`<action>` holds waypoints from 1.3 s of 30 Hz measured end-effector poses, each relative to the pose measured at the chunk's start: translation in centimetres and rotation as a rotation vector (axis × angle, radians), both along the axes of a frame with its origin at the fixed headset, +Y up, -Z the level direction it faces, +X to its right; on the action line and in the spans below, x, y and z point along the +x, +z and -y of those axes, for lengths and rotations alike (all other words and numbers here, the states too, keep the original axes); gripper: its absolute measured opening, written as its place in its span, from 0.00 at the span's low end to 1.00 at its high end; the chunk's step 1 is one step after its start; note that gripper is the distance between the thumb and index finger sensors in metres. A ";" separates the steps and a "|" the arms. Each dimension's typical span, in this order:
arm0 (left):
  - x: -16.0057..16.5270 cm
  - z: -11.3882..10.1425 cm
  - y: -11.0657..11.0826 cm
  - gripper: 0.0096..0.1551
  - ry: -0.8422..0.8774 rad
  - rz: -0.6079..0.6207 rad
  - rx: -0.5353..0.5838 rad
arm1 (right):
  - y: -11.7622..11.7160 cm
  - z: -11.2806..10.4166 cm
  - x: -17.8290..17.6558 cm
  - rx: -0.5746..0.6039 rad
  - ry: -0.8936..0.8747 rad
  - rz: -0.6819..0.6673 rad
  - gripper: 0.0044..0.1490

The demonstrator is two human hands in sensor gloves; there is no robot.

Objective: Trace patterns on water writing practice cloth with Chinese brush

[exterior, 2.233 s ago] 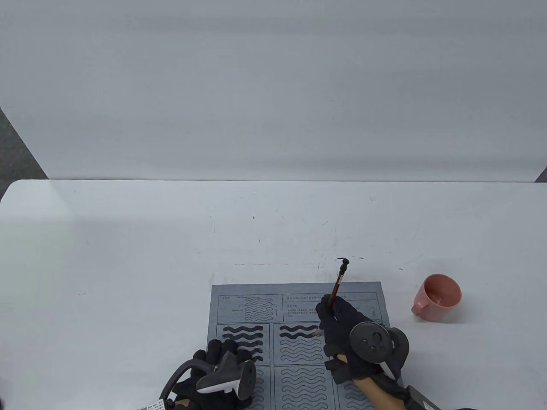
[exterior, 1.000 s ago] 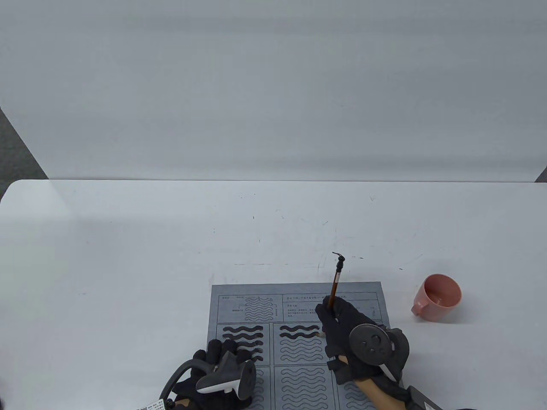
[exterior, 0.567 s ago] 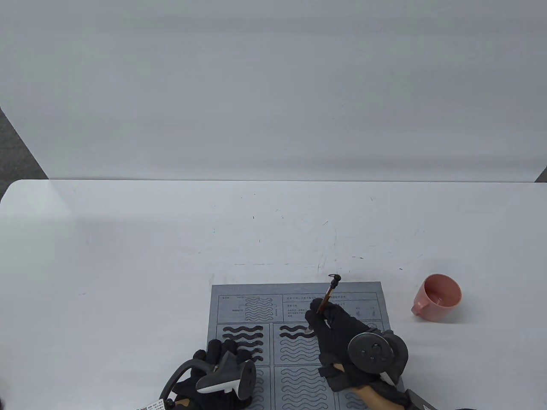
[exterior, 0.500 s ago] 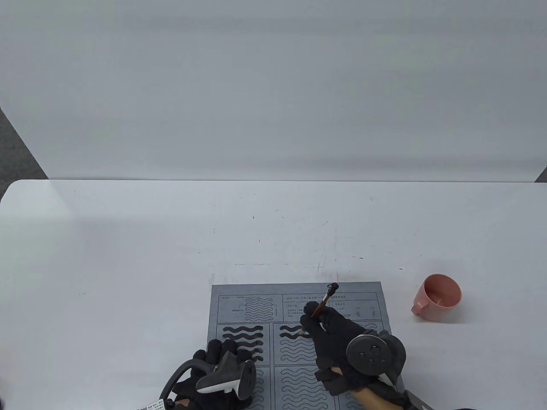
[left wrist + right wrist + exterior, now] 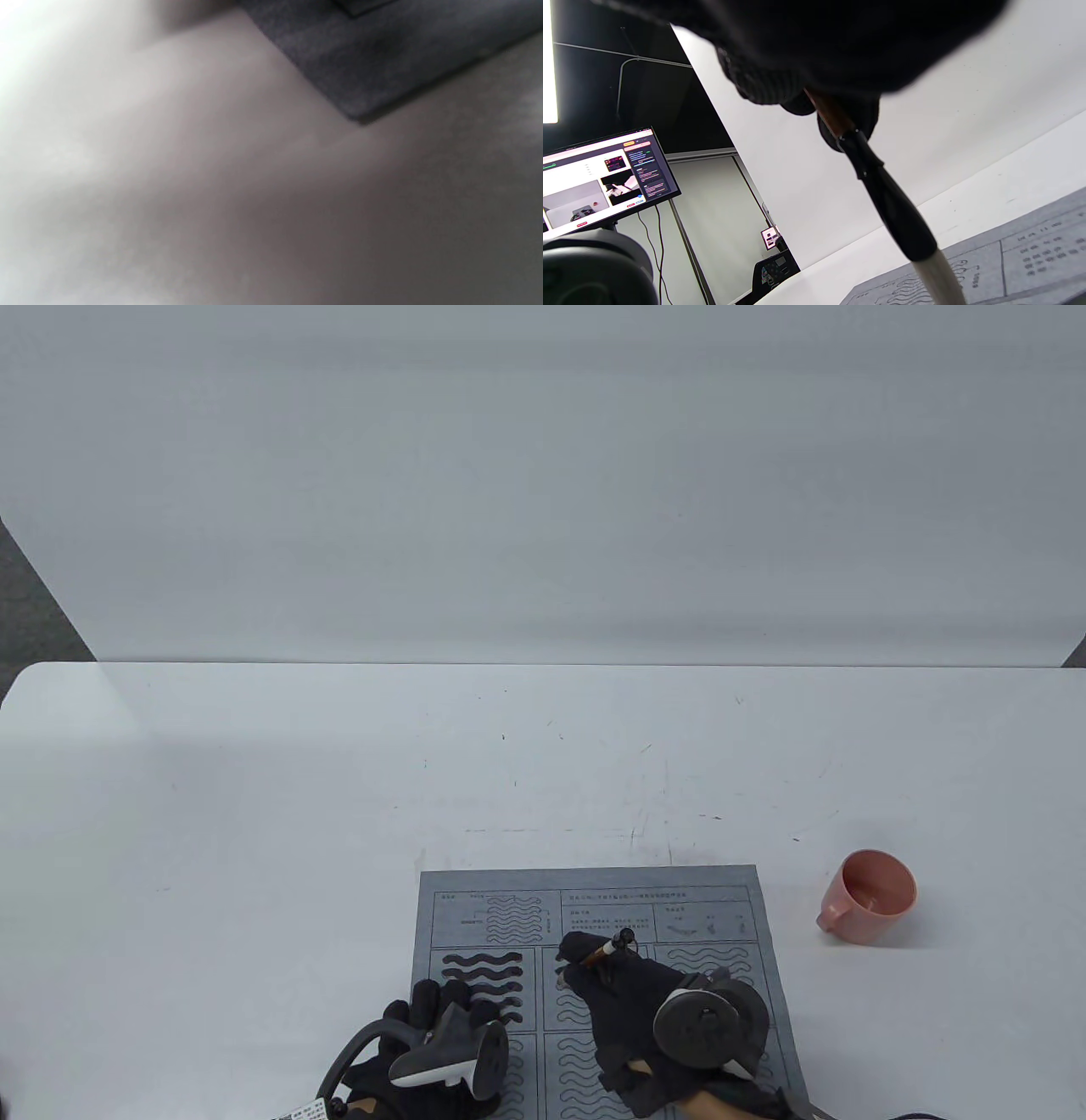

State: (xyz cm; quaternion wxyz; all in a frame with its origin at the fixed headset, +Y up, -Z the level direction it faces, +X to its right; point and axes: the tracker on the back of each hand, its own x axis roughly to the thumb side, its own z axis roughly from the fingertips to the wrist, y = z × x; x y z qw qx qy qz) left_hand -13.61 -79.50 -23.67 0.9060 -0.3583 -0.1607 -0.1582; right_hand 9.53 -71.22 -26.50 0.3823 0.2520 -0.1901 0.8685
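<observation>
The grey practice cloth lies at the table's near edge, printed with panels of wave outlines. Several waves in the left panel are dark and wet. My right hand grips the brown-handled brush, tilted low over the middle panel, its tip near that panel's left edge. In the right wrist view my gloved fingers hold the brush, whose white bristles point down at the cloth. My left hand rests on the cloth's near left part. The left wrist view shows only a blurred cloth corner.
A pink cup stands on the white table to the right of the cloth. A white backdrop rises behind the table. A monitor shows at the left of the right wrist view.
My right hand has moved left and nearer across the middle panel, and the brush has tipped much lower. The left hand and the cup have not moved.
</observation>
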 end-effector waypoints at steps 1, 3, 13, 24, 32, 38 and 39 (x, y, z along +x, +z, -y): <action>0.0 0.0 0.0 0.55 0.000 0.000 0.000 | 0.0 0.0 0.1 0.001 -0.003 0.005 0.23; 0.0 0.0 0.0 0.55 0.000 0.000 0.000 | -0.1 0.1 0.2 0.006 0.010 0.013 0.23; 0.0 0.0 0.0 0.55 0.000 0.000 0.000 | -0.3 0.5 0.1 -0.007 0.021 0.029 0.23; 0.0 0.0 0.0 0.55 0.000 0.000 0.000 | -0.2 0.5 0.0 -0.005 0.037 0.040 0.23; 0.0 0.0 0.0 0.55 0.000 0.000 0.000 | -0.3 0.5 0.2 -0.010 0.048 0.061 0.23; 0.0 0.0 0.0 0.55 0.000 0.000 0.000 | -0.2 0.5 0.3 0.007 0.061 0.064 0.23; 0.0 0.0 0.0 0.55 0.000 0.000 0.000 | -0.2 0.5 0.3 0.009 0.071 0.066 0.23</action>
